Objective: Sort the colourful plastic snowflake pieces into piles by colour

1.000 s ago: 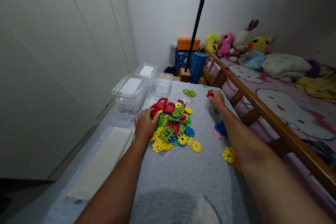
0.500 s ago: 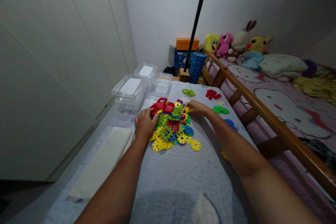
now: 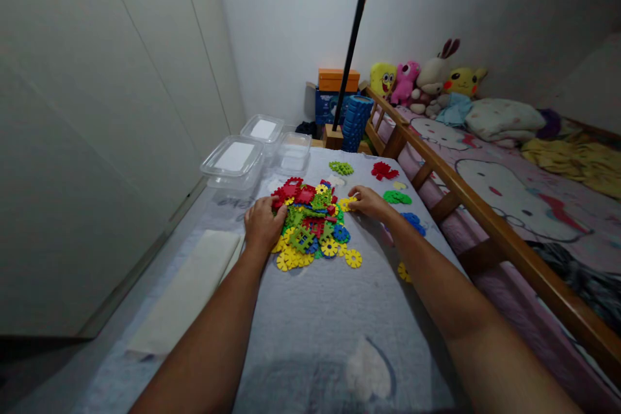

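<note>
A heap of flat plastic toy pieces (image 3: 313, 225) in red, yellow, green and blue lies in the middle of a grey quilted surface (image 3: 310, 323). My left hand (image 3: 262, 225) rests curled on the heap's left edge, its fingers on red and yellow pieces. My right hand (image 3: 367, 201) is at the heap's right edge, its fingers pinched on a yellow piece (image 3: 345, 203). Small sorted groups lie farther right: light green pieces (image 3: 341, 168), red pieces (image 3: 383, 171), dark green pieces (image 3: 396, 197), blue pieces (image 3: 413, 220) and yellow pieces (image 3: 403, 271) beside my right forearm.
Three clear lidded plastic containers (image 3: 235, 160) stand at the far left of the surface. A white foam pad (image 3: 187, 288) lies along its left edge. A wooden bed rail (image 3: 485, 223) borders the right side, with plush toys (image 3: 420, 81) on the bed. A black pole (image 3: 350, 45) rises behind.
My right hand left the red group at the far right and came back to the heap's right edge, closing on a yellow piece. My left hand stayed on the heap.
</note>
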The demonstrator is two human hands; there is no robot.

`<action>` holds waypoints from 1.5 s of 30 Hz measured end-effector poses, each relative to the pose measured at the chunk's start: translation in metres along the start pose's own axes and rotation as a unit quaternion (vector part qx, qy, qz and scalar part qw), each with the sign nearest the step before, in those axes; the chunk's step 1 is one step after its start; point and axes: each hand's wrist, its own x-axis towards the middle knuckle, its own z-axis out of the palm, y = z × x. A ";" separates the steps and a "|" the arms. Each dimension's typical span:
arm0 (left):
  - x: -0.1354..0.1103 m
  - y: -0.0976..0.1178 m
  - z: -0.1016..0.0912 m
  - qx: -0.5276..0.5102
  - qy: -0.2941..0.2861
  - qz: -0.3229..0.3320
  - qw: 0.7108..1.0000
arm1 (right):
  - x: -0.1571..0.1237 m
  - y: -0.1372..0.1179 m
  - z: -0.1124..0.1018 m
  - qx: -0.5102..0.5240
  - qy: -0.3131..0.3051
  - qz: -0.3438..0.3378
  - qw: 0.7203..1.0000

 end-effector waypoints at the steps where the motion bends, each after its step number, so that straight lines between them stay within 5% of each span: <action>1: 0.000 0.000 0.000 -0.001 0.000 0.001 1.000 | -0.001 -0.001 0.001 -0.005 0.005 -0.005 1.000; 10: 0.000 0.000 -0.001 -0.005 0.002 0.000 1.000 | -0.026 0.006 -0.012 0.006 0.096 -0.054 0.994; 19: 0.003 -0.003 0.001 -0.001 -0.005 -0.001 1.000 | -0.128 0.041 -0.059 0.082 0.064 0.011 0.995; 28: 0.004 -0.003 -0.001 0.010 -0.009 -0.004 1.000 | -0.199 0.067 -0.074 0.053 0.048 0.066 0.995; 35: 0.005 -0.002 -0.002 0.016 -0.016 -0.005 1.000 | -0.215 0.077 -0.077 0.028 0.030 0.058 0.997; 39: 0.005 -0.003 -0.002 0.018 -0.017 0.001 1.000 | -0.212 0.070 -0.073 -0.035 0.081 0.046 0.995; 42: 0.005 -0.004 -0.001 0.018 -0.013 0.004 1.000 | -0.205 0.056 -0.063 -0.067 0.136 0.021 0.988; 45: 0.005 -0.004 -0.001 0.016 -0.013 0.000 1.000 | -0.191 0.036 -0.039 -0.071 0.124 -0.029 0.989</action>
